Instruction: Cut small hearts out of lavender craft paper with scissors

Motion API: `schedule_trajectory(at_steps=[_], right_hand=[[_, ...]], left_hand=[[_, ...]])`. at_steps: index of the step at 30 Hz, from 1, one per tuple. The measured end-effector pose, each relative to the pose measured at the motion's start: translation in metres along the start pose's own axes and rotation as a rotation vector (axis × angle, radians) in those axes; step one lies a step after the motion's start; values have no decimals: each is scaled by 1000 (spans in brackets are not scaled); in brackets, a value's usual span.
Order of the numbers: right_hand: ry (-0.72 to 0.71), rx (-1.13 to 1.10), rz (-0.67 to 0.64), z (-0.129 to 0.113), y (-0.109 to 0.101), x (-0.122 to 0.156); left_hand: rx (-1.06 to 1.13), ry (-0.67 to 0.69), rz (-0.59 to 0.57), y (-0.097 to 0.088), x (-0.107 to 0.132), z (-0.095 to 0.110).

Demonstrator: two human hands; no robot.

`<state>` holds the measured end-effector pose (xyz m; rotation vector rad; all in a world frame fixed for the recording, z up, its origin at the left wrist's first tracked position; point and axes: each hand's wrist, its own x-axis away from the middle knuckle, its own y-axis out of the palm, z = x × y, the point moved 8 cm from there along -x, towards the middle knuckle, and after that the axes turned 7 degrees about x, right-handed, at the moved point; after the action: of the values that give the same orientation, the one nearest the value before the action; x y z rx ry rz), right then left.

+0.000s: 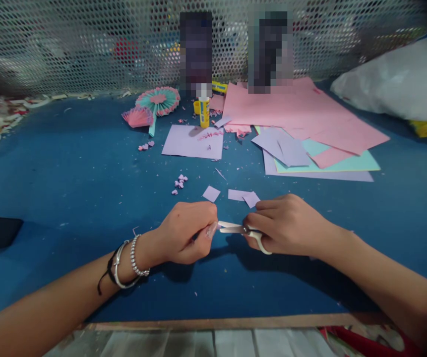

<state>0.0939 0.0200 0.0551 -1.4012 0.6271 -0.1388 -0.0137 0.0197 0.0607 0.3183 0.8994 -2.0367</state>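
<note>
Scissors with white plastic handles (246, 230), grasped in the grip of the right hand (289, 223) above the blue bench (87, 198), pointed, parted, at a small, mostly hidden lilac paper piece (218, 226), pinched by the left hand (189, 233) apparently to keep it steady.

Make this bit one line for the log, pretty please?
left hand: pinching lilac scrap, mostly hidden | right hand: holding white scissors, blades parted, tips at scrap | beyond hands: lilac paper pieces, small hearts
</note>
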Motion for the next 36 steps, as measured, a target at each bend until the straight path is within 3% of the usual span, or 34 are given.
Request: schedule_trajectory(at_steps=[9,36], right_hand=[[-1,-68,0,-1,4,1],[14,-41,-22,-1,7,2]], left_hand=[[-13,56,53,-4,-1,3],[-51,42,3,-1,-2,3]])
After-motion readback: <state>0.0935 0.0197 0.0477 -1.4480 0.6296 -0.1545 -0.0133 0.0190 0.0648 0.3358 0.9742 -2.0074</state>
